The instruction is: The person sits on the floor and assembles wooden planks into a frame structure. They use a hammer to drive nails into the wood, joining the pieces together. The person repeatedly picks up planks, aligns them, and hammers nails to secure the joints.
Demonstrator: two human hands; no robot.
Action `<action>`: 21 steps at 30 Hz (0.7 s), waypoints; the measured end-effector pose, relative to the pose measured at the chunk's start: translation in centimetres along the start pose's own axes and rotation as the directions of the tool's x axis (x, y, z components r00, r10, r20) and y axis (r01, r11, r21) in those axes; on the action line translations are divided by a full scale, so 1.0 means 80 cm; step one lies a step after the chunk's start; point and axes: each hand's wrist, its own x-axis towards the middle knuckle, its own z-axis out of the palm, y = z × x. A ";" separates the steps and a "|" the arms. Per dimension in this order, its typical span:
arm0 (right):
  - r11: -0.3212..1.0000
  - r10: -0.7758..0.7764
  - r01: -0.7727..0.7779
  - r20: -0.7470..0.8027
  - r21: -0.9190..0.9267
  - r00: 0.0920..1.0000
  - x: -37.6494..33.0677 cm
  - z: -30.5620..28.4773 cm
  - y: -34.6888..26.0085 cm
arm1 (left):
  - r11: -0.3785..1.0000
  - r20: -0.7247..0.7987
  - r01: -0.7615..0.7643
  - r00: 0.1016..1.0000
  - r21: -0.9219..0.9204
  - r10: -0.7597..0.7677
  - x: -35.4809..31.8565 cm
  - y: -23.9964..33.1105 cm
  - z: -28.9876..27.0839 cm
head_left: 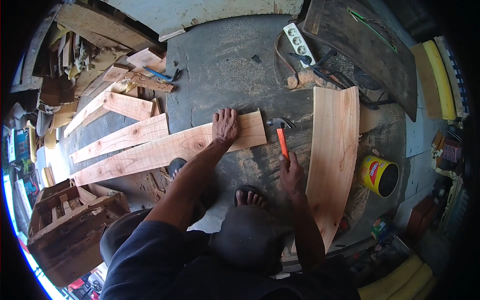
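Observation:
A long pale wooden plank (172, 149) lies slantwise on the floor in front of me. Near its right end my left hand (225, 126) is closed on it, the fingers bent over the far edge. My right hand (291, 173) grips a claw hammer (283, 142) by its orange handle. The dark steel head is just beyond the plank's right end, apart from it. To the right of the hammer a wide pale board (334, 150) stretches from far to near.
Shorter cut boards (125, 137) and scrap wood are at the left, with a blue-handled tool (159, 73). A wooden crate (75, 227) stands near left. A power strip (299, 44) is at the back; a yellow bucket (371, 173) stands right. My feet are beside the plank.

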 end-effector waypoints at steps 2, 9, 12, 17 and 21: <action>0.999 -0.046 0.046 0.004 -0.023 0.999 0.011 0.001 0.004 | 0.999 -0.029 -0.017 0.999 -0.030 0.017 0.007 0.000 -0.009; 0.998 -0.052 0.052 -0.014 -0.030 0.999 0.018 0.000 -0.017 | 0.992 0.063 -0.033 0.997 -0.123 0.041 0.016 -0.007 -0.047; 0.999 -0.040 0.041 -0.032 0.017 0.999 0.007 -0.004 -0.025 | 0.980 0.044 -0.021 0.999 -0.196 0.030 0.008 -0.018 -0.040; 0.999 0.031 -0.030 -0.047 0.028 0.998 -0.011 -0.009 -0.027 | 0.844 0.044 0.032 0.999 -0.535 -0.010 0.038 0.002 -0.076; 0.996 0.036 -0.034 -0.029 0.087 0.999 -0.015 -0.003 -0.028 | 0.640 0.082 0.048 0.996 -0.767 0.022 0.034 0.021 -0.062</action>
